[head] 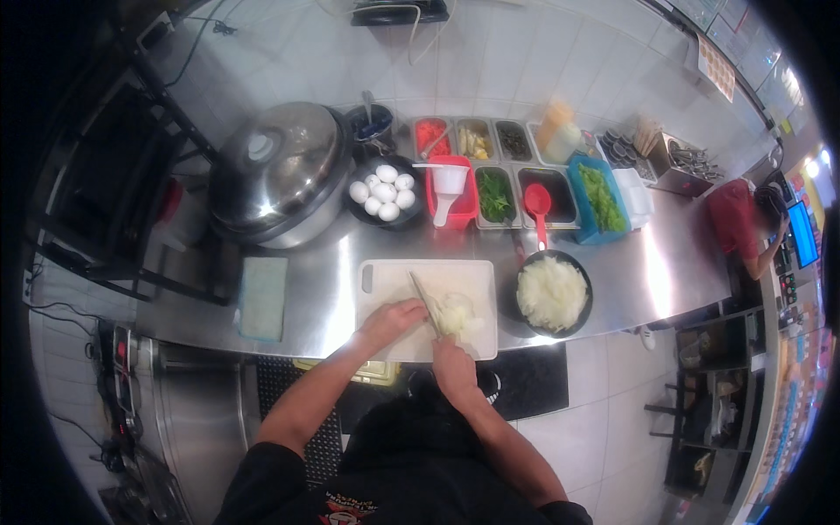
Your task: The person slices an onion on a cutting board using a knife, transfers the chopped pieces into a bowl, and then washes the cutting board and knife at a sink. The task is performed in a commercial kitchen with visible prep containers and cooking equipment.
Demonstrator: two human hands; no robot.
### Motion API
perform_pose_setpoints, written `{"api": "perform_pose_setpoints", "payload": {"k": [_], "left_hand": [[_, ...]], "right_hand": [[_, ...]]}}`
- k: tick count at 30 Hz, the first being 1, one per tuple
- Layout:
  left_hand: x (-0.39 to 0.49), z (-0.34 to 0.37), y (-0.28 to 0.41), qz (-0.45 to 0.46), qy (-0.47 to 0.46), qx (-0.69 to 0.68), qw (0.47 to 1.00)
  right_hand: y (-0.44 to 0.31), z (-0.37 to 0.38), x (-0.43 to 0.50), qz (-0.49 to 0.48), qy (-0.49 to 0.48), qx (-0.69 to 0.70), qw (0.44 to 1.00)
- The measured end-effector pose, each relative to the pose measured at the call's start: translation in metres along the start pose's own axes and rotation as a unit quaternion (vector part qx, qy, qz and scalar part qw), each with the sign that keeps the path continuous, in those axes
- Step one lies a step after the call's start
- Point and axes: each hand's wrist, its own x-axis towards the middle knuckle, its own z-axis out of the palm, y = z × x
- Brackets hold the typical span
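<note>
A white cutting board (pixel 387 282) lies at the counter's front edge. My right hand (pixel 454 369) grips the handle of a kitchen knife (pixel 425 298), whose blade points away from me and slightly left. Sliced pale onion (pixel 458 316) is heaped against the right side of the blade. On the left side, my left hand (pixel 397 320) rests over the board with curled fingertips close to the blade. Whether anything is under those fingertips is hidden. To the right of the board stands a dark bowl (pixel 586 312) full of sliced onion (pixel 551 293).
Left of the board lies a folded cloth (pixel 264 298), with a large lidded cooker (pixel 282 177) behind it. Farther back are a bowl of eggs (pixel 386 191), a red container (pixel 453 213), food pans (pixel 495 193) and a blue lettuce bin (pixel 597 197). A person (pixel 735 220) stands far right.
</note>
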Motion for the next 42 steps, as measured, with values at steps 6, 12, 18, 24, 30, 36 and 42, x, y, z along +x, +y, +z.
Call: {"api": "perform_pose_setpoints", "payload": {"k": [6, 12, 18, 24, 30, 36, 42], "left_hand": [[-0.01, 0.002, 0.007, -0.046, 0.045, -0.051, 0.997], [-0.031, 0.013, 0.015, -0.111, 0.109, -0.081, 0.985], [-0.039, 0.018, 0.041, -0.143, 0.179, -0.068, 0.971], [-0.022, 0.014, 0.071, -0.043, 0.084, 0.007, 0.996], [-0.004, 0.014, 0.059, -0.04, 0.065, 0.042, 0.996], [0.003, 0.025, 0.036, -0.073, 0.039, 0.023, 0.996], [0.019, 0.049, 0.049, -0.191, 0.063, -0.035, 0.979]], "right_hand": [[0.003, 0.001, -0.005, -0.014, 0.019, 0.013, 1.0], [-0.004, -0.008, -0.013, 0.035, 0.005, 0.042, 0.998], [-0.004, -0.022, -0.026, 0.012, 0.089, -0.024, 0.996], [-0.001, -0.025, -0.029, -0.015, 0.121, -0.055, 0.991], [0.021, -0.045, -0.052, -0.058, 0.139, -0.07, 0.986], [0.065, -0.065, -0.104, -0.028, 0.163, 0.028, 0.986], [0.106, -0.032, -0.1, 0.121, 0.112, 0.131, 0.978]]}}
